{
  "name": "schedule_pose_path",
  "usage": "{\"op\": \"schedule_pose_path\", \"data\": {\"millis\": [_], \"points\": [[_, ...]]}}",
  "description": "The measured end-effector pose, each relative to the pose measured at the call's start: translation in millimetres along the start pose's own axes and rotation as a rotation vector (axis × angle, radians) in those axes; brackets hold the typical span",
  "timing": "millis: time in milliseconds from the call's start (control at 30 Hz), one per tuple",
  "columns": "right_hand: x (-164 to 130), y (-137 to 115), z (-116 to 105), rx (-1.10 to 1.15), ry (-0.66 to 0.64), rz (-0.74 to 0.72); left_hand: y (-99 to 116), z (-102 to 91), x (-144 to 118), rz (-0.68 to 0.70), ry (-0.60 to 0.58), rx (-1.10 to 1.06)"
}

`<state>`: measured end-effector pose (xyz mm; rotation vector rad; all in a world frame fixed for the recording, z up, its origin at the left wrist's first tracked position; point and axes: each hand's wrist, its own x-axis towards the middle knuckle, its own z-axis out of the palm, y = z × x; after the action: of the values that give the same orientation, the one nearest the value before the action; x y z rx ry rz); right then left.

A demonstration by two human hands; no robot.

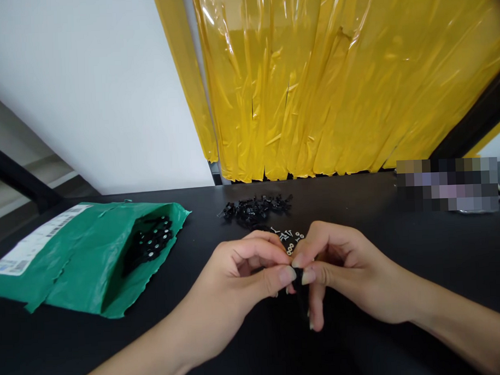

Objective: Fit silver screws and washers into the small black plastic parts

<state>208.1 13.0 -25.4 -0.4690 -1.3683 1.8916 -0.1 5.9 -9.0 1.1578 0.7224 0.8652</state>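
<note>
The left hand [232,281] and the right hand [355,277] meet over the black table [349,200], thumbs and forefingers closed on 1 small black part [300,289]. Both pinch its upper end, fingertips nearly touching, while the rest of it hangs below, partly hidden by the fingers. Whether a screw or ring is also in the grip cannot be told.

Just beyond the fingertips lie loose silver screws [285,235] and small rings [290,248], at least 3 of each, some hidden by the hands. Farther back sits a pile [254,208] of small black parts, heaped loosely. To the left, well apart from the hands, a green bag [72,254] lies open toward them, with many black pieces [153,240] inside, several showing a round silver spot.

As a judgement, the work is partway along. The silver spots suggest that the bagged pieces may be finished, though their make-up is too small to read. The part in hand seems to be in progress, held up between the 2 hands. The pile and the loose hardware look like what is left, and that is no small amount.
</note>
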Motion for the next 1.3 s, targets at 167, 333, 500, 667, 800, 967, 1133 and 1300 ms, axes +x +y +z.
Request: {"op": "schedule_pose_path", "data": {"millis": [167,333,500,667,800,967,1133,1300], "points": [[0.6,-1.9,0.4,-0.051,0.043,-0.058,-0.4,-0.2,0.6,0.004,0.011,-0.007],[-0.9,0.0,-0.2,-0.119,0.087,-0.071,2.1,0.3,1.4,0.110,0.071,0.170],[-0.8,2.3,-0.4,-0.130,0.096,-0.064,4.2,1.4,-0.6,0.179,0.129,0.408],[0.0,2.8,-0.4,-0.142,0.105,-0.064,4.8,2.0,-2.2,0.193,0.146,0.492],[0.3,2.5,0.0,-0.127,0.108,-0.066,6.5,2.7,-3.1,0.181,0.153,0.494],[1.9,0.9,1.4,-0.087,0.096,-0.040,7.6,4.9,-2.3,0.090,0.115,0.253],[2.7,1.1,2.1,-0.023,0.051,-0.076,2.2,6.3,-1.0,0.037,0.068,0.067],[2.6,0.3,3.2,-0.028,0.049,-0.090,-1.4,6.0,-2.7,-0.036,0.041,-0.048]]}}
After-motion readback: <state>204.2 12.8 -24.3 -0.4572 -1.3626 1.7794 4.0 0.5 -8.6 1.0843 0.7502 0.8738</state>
